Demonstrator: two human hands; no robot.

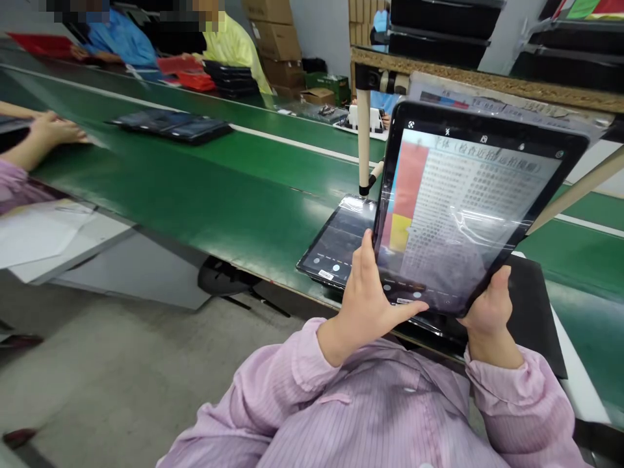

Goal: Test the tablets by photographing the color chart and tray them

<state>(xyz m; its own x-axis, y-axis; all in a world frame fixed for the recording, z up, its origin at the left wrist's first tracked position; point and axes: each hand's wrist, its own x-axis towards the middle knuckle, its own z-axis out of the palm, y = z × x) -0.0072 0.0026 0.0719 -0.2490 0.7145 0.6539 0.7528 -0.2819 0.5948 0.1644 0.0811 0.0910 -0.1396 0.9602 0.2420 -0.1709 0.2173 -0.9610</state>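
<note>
A black-framed tablet (pixel 458 208) is held up and tilted between my two hands. Its screen shows a camera view of a printed sheet with red and yellow blocks. My left hand (pixel 365 299) grips the lower left edge, the thumb reaching over the bottom of the frame. At the lower right corner, my right hand (pixel 490 309) holds on, some of its fingers hidden behind the tablet. A second tablet (pixel 336 244) lies face up on the green surface, left of the held one. Below and to the right is a black flat sheet (pixel 533 312).
A wood-edged shelf (pixel 439 71) on pale posts stands over the green conveyor (pixel 195 195); black trays sit on top. Further left lie stacked dark tablets (pixel 170 123). A co-worker's hands (pixel 53 130) are at the left edge; people sit across, near red trays (pixel 188 73).
</note>
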